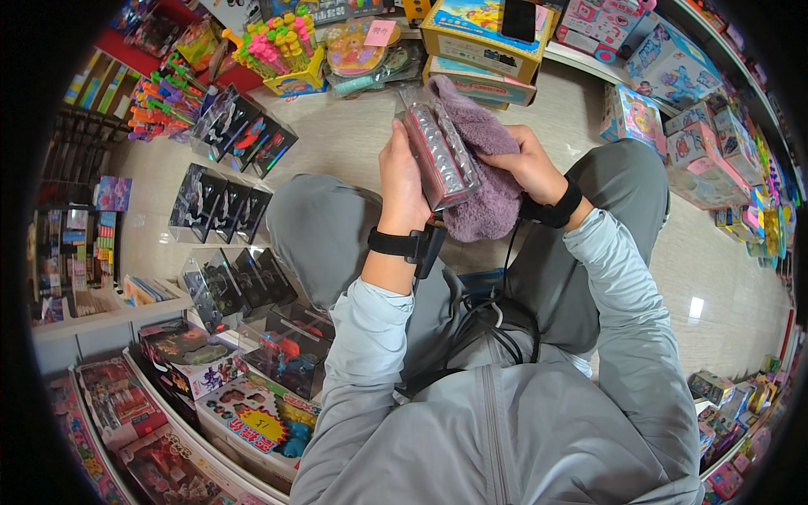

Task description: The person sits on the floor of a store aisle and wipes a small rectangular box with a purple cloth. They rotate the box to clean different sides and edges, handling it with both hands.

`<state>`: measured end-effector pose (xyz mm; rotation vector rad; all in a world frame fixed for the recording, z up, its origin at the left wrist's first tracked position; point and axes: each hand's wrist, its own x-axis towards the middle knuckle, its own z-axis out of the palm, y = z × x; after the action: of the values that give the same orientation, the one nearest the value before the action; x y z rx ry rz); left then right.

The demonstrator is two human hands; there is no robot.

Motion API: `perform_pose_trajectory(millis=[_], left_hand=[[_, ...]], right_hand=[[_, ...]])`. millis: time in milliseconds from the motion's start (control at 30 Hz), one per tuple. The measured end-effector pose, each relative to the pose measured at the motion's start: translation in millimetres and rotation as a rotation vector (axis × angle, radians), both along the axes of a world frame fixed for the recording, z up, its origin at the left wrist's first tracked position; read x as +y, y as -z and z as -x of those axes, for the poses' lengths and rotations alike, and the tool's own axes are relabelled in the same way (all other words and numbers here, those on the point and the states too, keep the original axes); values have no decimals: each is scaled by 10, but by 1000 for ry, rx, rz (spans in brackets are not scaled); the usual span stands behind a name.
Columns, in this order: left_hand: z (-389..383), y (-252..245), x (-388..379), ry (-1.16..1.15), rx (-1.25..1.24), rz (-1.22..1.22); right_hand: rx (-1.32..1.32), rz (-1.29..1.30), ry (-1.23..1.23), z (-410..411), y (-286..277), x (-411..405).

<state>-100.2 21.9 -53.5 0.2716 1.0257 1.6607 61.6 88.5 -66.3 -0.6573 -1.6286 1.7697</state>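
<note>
My left hand grips the side of a clear plastic package with red edges and a bumpy silvery surface; what it contains cannot be made out. The package is tilted above the floor, between my knees. A fuzzy purple cloth hangs along its right side and touches it. Bunched between the thumb and fingers of my right hand is the edge of this cloth. Part of the cloth lies behind the package. Both wrists wear black straps, and black cables lie in my lap.
Clear display boxes with toy figures stand on the floor to the left. Stacked toy boxes ahead carry a dark phone. A yellow box holds animal-topped sticks. More boxed toys line the right; a boxed set sits lower left.
</note>
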Motion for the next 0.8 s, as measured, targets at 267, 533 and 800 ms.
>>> perform_pose_trajectory(millis=[267,533,800], left_hand=[[-34,-72,-29,132,69,-21],[-108,-94,-66,159,296,3],[-7,49,0,-19,191,-23]], right_hand=[[-65,-18,-11,-20,7,-10],[-125,-64,-20,53,13,-61],[-122,-55,-95,52,70,-73]])
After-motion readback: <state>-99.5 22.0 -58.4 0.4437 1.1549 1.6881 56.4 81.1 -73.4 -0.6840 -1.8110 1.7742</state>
